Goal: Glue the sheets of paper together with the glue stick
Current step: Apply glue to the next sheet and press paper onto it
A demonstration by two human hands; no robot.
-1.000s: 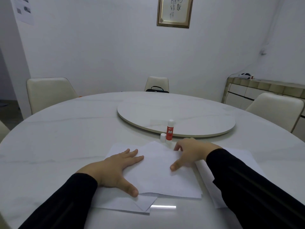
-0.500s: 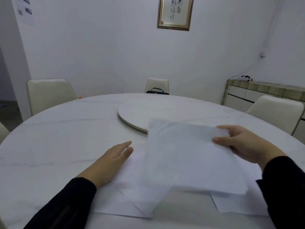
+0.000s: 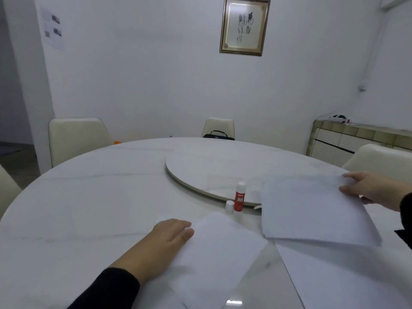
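Paper sheet (image 3: 312, 210) is pinched at its far-right corner by the right hand (image 3: 370, 189), held off to the right, probably clearing the near sheet (image 3: 218, 253) for gluing. Left hand (image 3: 165, 241) lies flat, grasping nothing, pinning that one. Glue stick (image 3: 239, 197) stands uncapped just beyond.

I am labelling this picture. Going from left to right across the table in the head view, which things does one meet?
left hand → sheet under it → white cap → glue stick → lifted sheet → right hand.
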